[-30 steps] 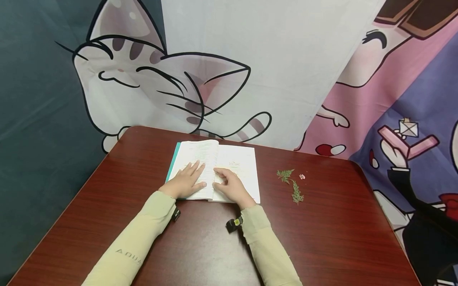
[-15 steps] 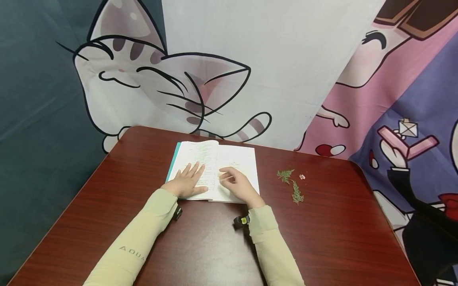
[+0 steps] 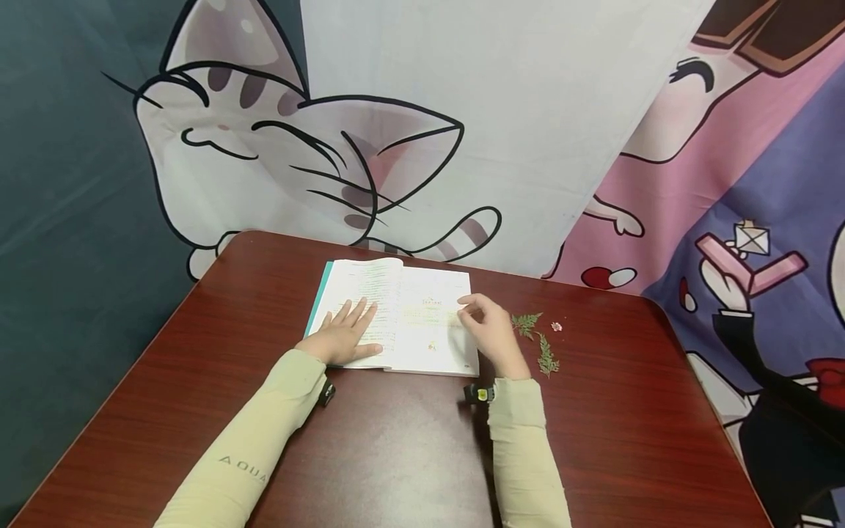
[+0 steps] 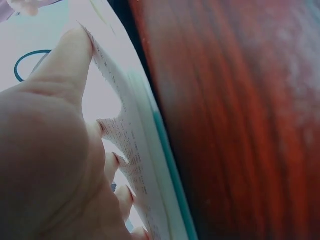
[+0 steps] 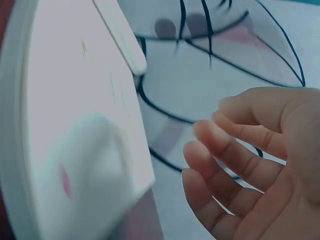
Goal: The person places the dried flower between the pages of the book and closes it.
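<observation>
**A:** Now, left to right. Left hand (image 3: pixel 345 339) lies flat on the left page of the open book (image 3: pixel 432 337), fingers straight and spread, pressing the page down and gripping nothing. The left wrist view agrees: fingertips (image 4: pixel 75 42) on paper, teal cover edge beneath.

**B:** And the other?

**A:** Right hand (image 3: pixel 491 334) sits over the right page's outer edge, fingers loosely curled, empty (right wrist view shows bare fingers (image 5: pixel 235 150) with nothing between them).

**B:** Where do the plant bits lie from it?

**A:** Green sprigs (image 3: pixel 538 341) are just beside the right hand, on its outer side, on the table (image 3: pixel 198 381). The longer sprig's axis runs roughly away-and-toward the person, slightly slanted. A small pink flower (image 3: pixel 557 326) lies a little further out. The right hand is far nearer; the left is well apart, with the book between.

**B:** Pose?

**A:** Right forearm angled outward, wrist raised off the page; whether the fingertips touch paper, I cannot tell.
</observation>
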Demonstrator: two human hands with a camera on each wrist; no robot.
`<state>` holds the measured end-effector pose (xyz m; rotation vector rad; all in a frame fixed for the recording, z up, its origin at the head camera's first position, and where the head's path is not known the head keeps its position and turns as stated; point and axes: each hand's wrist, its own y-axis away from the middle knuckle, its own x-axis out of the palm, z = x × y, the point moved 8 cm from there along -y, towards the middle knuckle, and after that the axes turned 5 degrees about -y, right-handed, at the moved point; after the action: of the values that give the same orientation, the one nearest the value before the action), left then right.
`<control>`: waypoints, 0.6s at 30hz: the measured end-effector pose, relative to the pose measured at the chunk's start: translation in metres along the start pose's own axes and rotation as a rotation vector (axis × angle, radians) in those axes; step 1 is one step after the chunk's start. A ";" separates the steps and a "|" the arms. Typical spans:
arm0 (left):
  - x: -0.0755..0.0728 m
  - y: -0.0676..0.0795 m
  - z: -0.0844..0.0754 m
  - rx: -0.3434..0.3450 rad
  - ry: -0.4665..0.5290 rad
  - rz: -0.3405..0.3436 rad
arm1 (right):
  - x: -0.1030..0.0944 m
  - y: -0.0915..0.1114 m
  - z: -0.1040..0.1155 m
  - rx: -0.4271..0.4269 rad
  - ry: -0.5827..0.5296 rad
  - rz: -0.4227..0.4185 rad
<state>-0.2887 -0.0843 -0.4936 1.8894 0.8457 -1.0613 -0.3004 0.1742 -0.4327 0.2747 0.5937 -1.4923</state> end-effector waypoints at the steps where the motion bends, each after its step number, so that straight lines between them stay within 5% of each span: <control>1: 0.000 0.000 0.000 -0.002 0.000 -0.002 | -0.006 0.000 -0.003 0.005 0.015 -0.022; 11: 0.000 0.004 0.002 0.005 0.034 -0.007 | -0.056 0.007 -0.033 0.111 0.130 -0.141; 18: 0.001 0.004 0.000 0.008 0.047 -0.001 | -0.070 0.013 -0.046 0.093 0.174 -0.067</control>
<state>-0.2854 -0.0862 -0.4935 1.9275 0.8703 -1.0262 -0.2950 0.2589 -0.4360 0.4644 0.6781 -1.5733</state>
